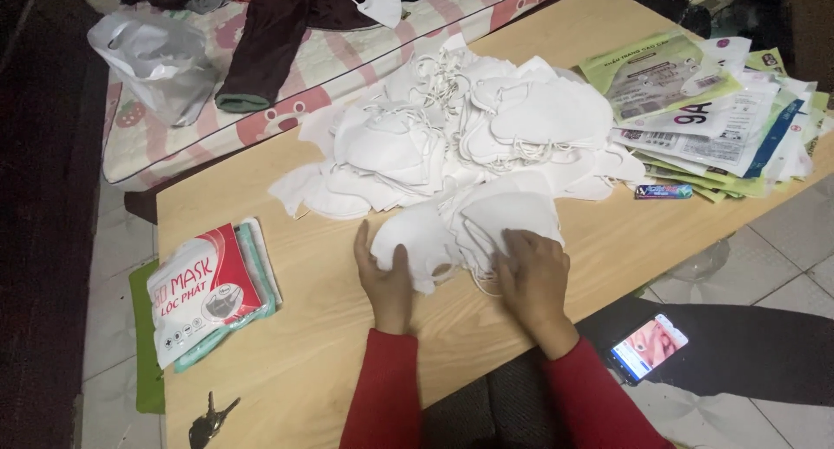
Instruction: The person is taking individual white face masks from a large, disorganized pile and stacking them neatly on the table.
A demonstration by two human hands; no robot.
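Left hand (pixel 387 280) lay flat and open on the table (pixel 313 362), thumb raised, fingers touching the near edge of a small stack of white masks (pixel 465 227). Right hand (pixel 530 275) pressed palm-down on the same stack's right side, fingers spread, gripping nothing. Both sleeves red. The stack sat at the table's near middle, just in front of a big heap of masks (pixel 469 128). Left of the hands, near the table's left edge: filled mask packets (pixel 208 288), red-and-white on top. Keys (pixel 208 423) at the near left corner. Far right: pile of empty printed packets (pixel 712 110), a small blue tube (pixel 663 191) beside it. Phone (pixel 649 346), screen lit, rested on a dark trouser leg off the table's right. Beyond the table: patterned mattress (pixel 287 102), plastic bag (pixel 161 62), dark garment (pixel 269 41).
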